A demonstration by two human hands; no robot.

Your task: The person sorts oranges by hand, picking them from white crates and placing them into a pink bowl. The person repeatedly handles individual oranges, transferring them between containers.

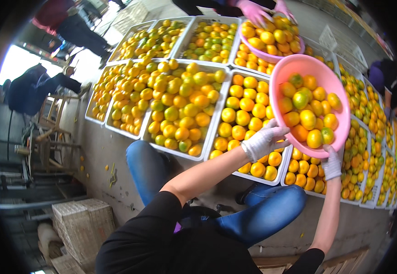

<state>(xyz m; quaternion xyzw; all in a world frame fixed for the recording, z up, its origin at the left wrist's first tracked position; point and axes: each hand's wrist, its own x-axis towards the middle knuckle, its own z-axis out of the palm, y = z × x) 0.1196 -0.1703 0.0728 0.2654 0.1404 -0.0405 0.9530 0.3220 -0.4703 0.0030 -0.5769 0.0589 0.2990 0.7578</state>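
Both my hands, in white knit gloves, hold a pink plastic basin (pixel 278 73) by its near rim. My left hand (pixel 262 141) grips the rim's left side, and my right hand (pixel 331 163) has the bottom right. Orange and yellow-green mandarins (pixel 308 119) lie inside the basin, which is tilted towards me. Beneath it stand white plastic crates (pixel 283 171) of mandarins, partly hidden by the basin and my hands. To the left, another white crate (pixel 200 158) is heaped with mandarins (pixel 186 109).
Across the crates, a co-worker's pink-gloved hands (pixel 255 12) rest at a second pink basin (pixel 270 57) full of mandarins. More filled crates (pixel 356 164) run to the right, near another person (pixel 392 89). Wooden stools (pixel 53 130) and stacked crates (pixel 82 229) stand at left.
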